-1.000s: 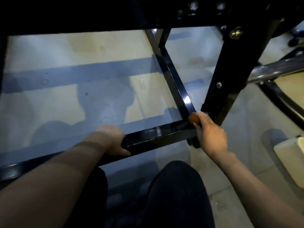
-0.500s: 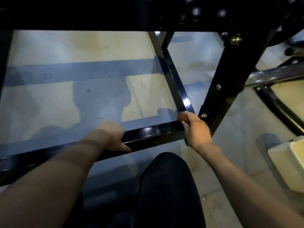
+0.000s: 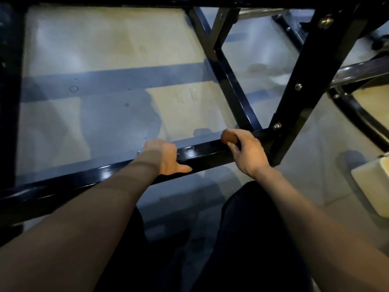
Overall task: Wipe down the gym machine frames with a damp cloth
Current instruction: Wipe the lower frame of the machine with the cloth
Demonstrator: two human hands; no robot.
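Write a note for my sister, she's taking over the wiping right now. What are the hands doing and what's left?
Left hand grips the low black crossbar, bracing. Right hand holds a small brown cloth against that bar, close to the corner by the upright post. The bar shines wet between the hands. Left to do, probably: the bar beyond the left hand, the post and the diagonal brace.
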